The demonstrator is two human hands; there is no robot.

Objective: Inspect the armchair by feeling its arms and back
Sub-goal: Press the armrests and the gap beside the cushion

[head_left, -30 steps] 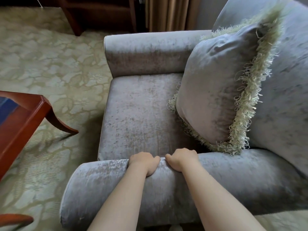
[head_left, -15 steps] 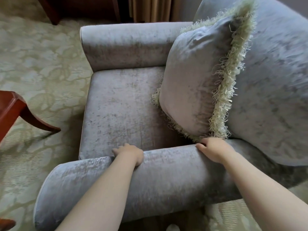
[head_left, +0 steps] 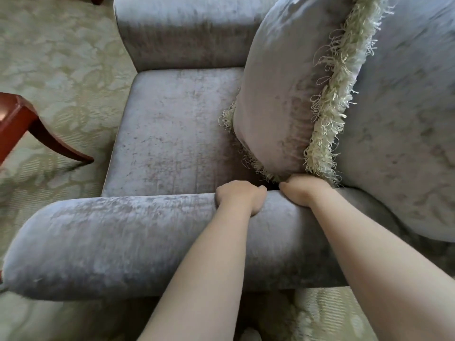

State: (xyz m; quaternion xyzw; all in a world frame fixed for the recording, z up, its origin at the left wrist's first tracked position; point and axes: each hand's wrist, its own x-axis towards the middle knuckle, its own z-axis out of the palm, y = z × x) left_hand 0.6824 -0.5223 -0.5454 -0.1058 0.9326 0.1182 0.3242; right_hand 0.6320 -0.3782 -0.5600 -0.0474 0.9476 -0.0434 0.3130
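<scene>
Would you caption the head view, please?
Left hand and right hand grip the armchair's near arm beside a fringed cushion.

Armchair [head_left: 172, 134]: silver-grey velvet with a lilac cast, mottled with darker brownish patches.
Cushion [head_left: 283, 82]: same grey, edged in a pale green-cream looped fringe [head_left: 330, 99].
Carpet [head_left: 61, 57]: pale sage green, tone-on-tone leaf-and-flower pattern with ribbed stripes.
Table [head_left: 14, 119], left: glossy reddish-brown wood.

Looks down on a grey velvet armchair [head_left: 172, 134] from its side. Finds left hand [head_left: 240, 195] and right hand [head_left: 304, 190] close together on the near arm [head_left: 110, 237], both curled over its top edge toward the seat, fingertips hidden. Notes right hand touching the lower corner of a fringed cushion [head_left: 283, 94] propped against the back [head_left: 406, 119]. Records a red-brown table [head_left: 14, 119] on patterned carpet [head_left: 61, 57] at left.
</scene>
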